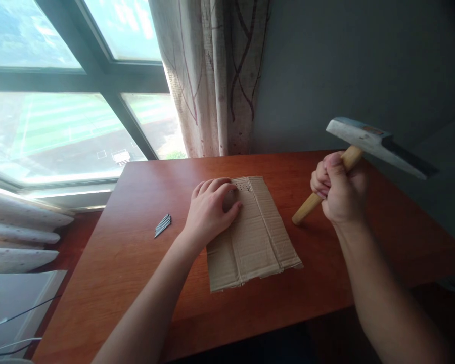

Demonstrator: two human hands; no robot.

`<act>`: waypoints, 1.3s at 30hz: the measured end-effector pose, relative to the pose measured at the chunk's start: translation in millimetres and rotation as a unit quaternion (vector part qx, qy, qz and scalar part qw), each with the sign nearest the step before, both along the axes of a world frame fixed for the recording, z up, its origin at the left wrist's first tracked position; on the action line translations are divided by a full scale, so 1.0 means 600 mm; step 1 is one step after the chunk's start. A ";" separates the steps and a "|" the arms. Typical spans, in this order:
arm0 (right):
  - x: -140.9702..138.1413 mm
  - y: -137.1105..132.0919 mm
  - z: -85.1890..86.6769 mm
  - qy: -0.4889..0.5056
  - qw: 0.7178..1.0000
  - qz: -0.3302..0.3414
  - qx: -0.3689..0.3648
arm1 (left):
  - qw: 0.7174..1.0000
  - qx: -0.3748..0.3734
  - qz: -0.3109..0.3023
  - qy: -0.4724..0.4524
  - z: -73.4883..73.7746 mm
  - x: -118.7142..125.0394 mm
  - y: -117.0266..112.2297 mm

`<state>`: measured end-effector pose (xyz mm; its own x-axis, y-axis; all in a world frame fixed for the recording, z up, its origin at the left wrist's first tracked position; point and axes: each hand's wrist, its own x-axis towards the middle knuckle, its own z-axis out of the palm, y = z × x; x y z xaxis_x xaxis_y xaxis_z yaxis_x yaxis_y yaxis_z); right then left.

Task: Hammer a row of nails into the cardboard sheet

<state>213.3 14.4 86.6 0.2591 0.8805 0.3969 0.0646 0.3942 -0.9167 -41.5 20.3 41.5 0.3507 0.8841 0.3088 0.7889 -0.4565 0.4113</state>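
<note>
A torn piece of corrugated cardboard lies on the wooden table, with rows of small dark holes near its far edge. My left hand rests palm down on its upper left side, fingers bent over the surface and thumb apart; I see nothing held in it, though the undersides of the fingers are hidden. In my right hand, raised right of the cardboard, is a hammer, gripped by its wooden handle near the metal head. Left of my left hand, several nails lie side by side.
The reddish-brown table stands against a grey wall at the back. A large window and patterned curtain are at the back left. Cables run by the low white surface at lower left.
</note>
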 end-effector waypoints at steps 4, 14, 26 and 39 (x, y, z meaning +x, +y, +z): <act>0.001 0.002 -0.003 0.010 1.000 -0.007 0.006 | 1.000 0.000 -0.003 0.000 -0.002 -0.001 0.000; 0.016 0.008 -0.040 -0.028 0.999 0.010 -0.021 | 1.000 0.000 -0.009 -0.004 0.001 -0.002 0.000; 0.018 0.008 -0.061 0.011 1.000 -0.016 0.008 | 0.998 0.050 0.005 -0.024 0.019 -0.012 -0.002; 0.016 -0.012 -0.068 0.062 0.997 -0.004 0.036 | 0.944 -0.060 0.248 0.208 -0.006 -0.194 -0.061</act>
<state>223.0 7.5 45.9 0.3175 0.8484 0.4236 -0.0431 0.4591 -0.8873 -158.0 -16.4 38.2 -0.0480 0.9914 0.1220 0.9981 0.0429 0.0441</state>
